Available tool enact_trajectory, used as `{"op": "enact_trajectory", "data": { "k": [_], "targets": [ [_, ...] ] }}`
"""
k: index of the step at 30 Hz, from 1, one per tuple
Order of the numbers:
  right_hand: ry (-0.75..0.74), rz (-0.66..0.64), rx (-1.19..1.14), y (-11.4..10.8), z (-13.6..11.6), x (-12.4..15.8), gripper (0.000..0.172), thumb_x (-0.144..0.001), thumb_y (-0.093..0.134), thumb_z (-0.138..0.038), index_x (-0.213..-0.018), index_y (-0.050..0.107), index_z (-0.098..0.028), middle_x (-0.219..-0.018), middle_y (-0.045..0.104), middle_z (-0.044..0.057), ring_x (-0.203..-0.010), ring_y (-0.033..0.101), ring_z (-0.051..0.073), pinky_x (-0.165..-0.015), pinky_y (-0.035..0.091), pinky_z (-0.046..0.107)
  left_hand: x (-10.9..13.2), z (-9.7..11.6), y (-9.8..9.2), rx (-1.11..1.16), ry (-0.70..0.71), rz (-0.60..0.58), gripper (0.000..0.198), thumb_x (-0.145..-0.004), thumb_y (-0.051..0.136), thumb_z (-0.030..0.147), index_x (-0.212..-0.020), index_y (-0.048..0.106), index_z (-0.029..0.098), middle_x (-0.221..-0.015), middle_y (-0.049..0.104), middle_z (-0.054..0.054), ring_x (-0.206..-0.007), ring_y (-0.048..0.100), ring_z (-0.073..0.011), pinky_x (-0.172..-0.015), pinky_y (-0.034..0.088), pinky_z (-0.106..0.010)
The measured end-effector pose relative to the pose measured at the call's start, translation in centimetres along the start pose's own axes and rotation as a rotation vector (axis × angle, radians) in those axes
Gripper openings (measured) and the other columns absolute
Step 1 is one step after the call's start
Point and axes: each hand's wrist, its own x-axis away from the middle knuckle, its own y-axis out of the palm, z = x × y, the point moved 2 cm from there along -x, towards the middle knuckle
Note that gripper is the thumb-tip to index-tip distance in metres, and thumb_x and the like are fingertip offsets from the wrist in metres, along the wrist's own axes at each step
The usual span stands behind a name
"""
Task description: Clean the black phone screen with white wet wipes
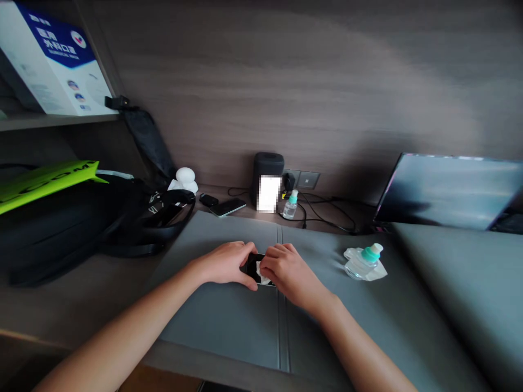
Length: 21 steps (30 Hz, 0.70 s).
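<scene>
Dark device [250, 265], judged light, stiff, slick, best edge-held, is gripped thus by left hand [231, 265]; beside that grip, tissue [263, 274] is pinched by right hand [292, 272].

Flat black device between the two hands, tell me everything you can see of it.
The flat black device looks like a phone: slim, dark and smooth, with a thin pale edge on its near side. It seems to lie flat on the gray mat. The left hand grips its left end, thumb at the near edge. The right hand holds a white wipe against its top and hides its right end. Whether its screen is on cannot be told.
</scene>
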Motion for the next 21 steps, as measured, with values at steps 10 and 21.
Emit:
{"op": "enact_trajectory", "data": {
  "k": [10,21],
  "targets": [
    [0.182,-0.128,-0.186,-1.4,4.0,3.4,0.015,-0.092,0.058,-0.017,-0.080,0.066,-0.020,-0.083,0.065,0.001,-0.084,0.059,0.017,-0.079,0.035,0.029,0.0,-0.3,0.1,0.001,0.003,-0.011,0.067,-0.064,0.076,0.063,-0.113,0.053,0.025,-0.084,0.055,0.002,-0.078,0.054,-0.0192,-0.063,0.035,-0.026],
    [0.274,-0.172,-0.326,-1.8,4.9,4.2,0.012,-0.088,0.058,-0.017,-0.078,0.066,-0.020,-0.084,0.067,0.002,-0.080,0.062,0.017,-0.073,0.040,0.027,0.0,-0.2,0.0,-0.004,0.007,-0.010,0.066,-0.064,0.076,0.063,-0.113,0.053,0.024,-0.084,0.055,0.002,-0.078,0.054,-0.0188,-0.063,0.035,-0.027]
  ]
}}
